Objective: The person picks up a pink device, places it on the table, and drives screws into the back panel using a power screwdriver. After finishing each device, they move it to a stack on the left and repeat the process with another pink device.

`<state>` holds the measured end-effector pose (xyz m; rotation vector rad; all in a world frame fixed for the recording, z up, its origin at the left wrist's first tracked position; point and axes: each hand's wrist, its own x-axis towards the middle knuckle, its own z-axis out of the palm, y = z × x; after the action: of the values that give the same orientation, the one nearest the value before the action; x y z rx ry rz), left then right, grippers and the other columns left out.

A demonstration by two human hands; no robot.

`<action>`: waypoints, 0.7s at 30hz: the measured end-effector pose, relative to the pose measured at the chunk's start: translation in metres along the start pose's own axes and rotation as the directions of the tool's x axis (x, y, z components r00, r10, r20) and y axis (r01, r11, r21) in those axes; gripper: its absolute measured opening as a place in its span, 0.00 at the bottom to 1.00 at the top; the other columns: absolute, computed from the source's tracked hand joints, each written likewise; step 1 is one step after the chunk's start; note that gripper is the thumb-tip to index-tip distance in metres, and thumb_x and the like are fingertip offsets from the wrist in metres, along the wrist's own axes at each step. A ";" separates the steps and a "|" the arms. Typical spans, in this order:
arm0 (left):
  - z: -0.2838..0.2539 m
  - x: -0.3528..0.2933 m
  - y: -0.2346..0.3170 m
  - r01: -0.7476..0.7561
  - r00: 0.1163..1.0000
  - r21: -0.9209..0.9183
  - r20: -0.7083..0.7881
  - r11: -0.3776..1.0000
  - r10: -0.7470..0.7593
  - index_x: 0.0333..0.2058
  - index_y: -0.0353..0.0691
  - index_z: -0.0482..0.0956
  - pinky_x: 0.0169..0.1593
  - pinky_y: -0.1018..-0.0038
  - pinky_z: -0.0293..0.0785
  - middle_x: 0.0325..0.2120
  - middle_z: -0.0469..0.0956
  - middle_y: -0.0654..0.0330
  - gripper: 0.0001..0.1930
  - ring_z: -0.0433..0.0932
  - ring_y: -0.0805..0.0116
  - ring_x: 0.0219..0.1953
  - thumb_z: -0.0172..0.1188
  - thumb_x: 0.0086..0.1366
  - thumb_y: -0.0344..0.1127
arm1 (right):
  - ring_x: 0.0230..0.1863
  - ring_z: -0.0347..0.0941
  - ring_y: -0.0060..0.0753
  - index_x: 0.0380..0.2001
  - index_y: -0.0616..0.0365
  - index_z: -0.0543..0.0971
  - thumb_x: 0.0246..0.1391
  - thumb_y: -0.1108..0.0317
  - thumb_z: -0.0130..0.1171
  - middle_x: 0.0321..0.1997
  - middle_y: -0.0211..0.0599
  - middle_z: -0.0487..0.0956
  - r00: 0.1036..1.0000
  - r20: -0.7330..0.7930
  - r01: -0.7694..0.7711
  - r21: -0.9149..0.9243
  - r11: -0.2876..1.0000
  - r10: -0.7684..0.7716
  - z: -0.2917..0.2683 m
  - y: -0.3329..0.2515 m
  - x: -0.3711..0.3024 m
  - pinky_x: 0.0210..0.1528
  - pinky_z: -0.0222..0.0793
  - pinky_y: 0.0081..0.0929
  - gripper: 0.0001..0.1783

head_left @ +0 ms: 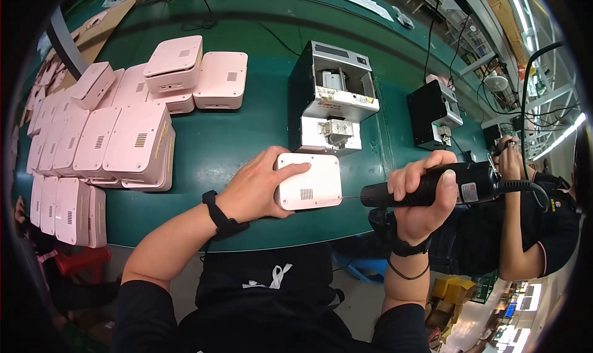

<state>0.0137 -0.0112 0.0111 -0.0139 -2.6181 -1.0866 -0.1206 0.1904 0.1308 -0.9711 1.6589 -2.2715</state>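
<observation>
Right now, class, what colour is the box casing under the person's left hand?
Pale pink casing, with a small vent grille; the head view shows it best.

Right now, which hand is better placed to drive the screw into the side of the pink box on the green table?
The right hand: it grips the black electric screwdriver, bit aimed at the pink rectangular plastic box. The left hand only steadies it.
</observation>
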 end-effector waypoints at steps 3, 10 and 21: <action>0.000 0.000 0.001 0.002 1.000 0.006 -0.001 1.000 -0.002 0.57 0.52 0.75 0.55 0.61 0.75 0.50 0.67 0.54 0.40 0.72 0.52 0.54 0.77 0.39 0.37 | 0.16 0.62 0.25 0.39 0.54 0.65 0.64 0.49 0.47 0.20 0.32 0.68 1.000 -0.005 -0.007 0.006 1.000 0.007 -0.002 0.012 -0.003 0.25 0.64 0.29 0.19; -0.001 0.002 0.000 0.016 1.000 0.002 0.006 1.000 -0.016 0.57 0.52 0.75 0.55 0.61 0.75 0.50 0.67 0.53 0.40 0.72 0.51 0.53 0.77 0.39 0.37 | 0.15 0.62 0.25 0.38 0.54 0.65 0.63 0.50 0.49 0.20 0.32 0.68 1.000 0.020 -0.009 0.036 0.999 0.008 -0.007 0.025 -0.005 0.23 0.63 0.28 0.17; -0.003 0.000 0.002 0.004 1.000 0.001 -0.001 1.000 -0.004 0.57 0.52 0.75 0.56 0.61 0.74 0.50 0.68 0.53 0.40 0.71 0.50 0.54 0.77 0.39 0.36 | 0.15 0.62 0.26 0.40 0.55 0.67 0.65 0.50 0.47 0.19 0.32 0.68 0.983 0.064 0.154 0.192 0.969 -0.169 0.018 -0.002 0.034 0.23 0.63 0.28 0.17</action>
<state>0.0143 -0.0121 0.0144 -0.0087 -2.6191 -1.0864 -0.1357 0.1608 0.1494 -1.1733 1.3517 -2.4023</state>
